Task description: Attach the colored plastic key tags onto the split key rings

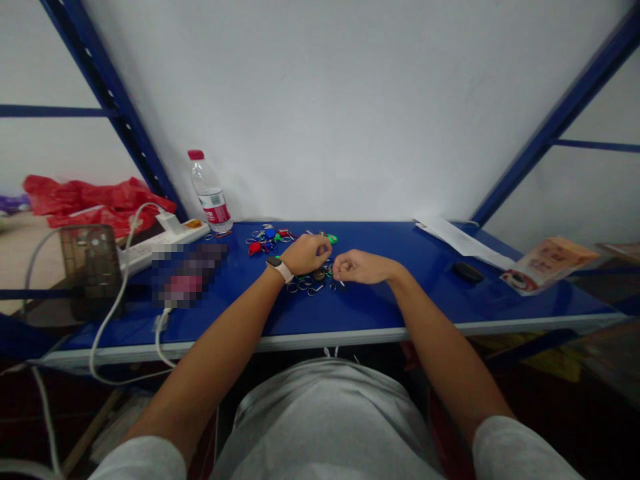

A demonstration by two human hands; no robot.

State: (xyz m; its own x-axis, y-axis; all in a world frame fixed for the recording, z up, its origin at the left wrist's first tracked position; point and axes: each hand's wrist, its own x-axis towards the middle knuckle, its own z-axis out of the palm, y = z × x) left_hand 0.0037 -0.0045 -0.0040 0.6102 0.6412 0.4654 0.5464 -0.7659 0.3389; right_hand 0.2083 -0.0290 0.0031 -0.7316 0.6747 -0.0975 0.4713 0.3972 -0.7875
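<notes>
My left hand, with a watch on its wrist, is above the middle of the table, fingers curled in. Facing it, my right hand is closed, thumb and fingers together. What either hand holds is hidden or too small to name. Beneath and between them lies a pile of dark keychains with metal rings, partly covered by the hands. A green piece shows just behind my left hand's fingers. Left of that hand lies a group of red, blue and green keychains with rings.
The blue table meets a white wall. At left are a water bottle, a power strip, a blurred phone-like item with a cable, and red plastic bags. Papers, a black object and a printed packet lie right.
</notes>
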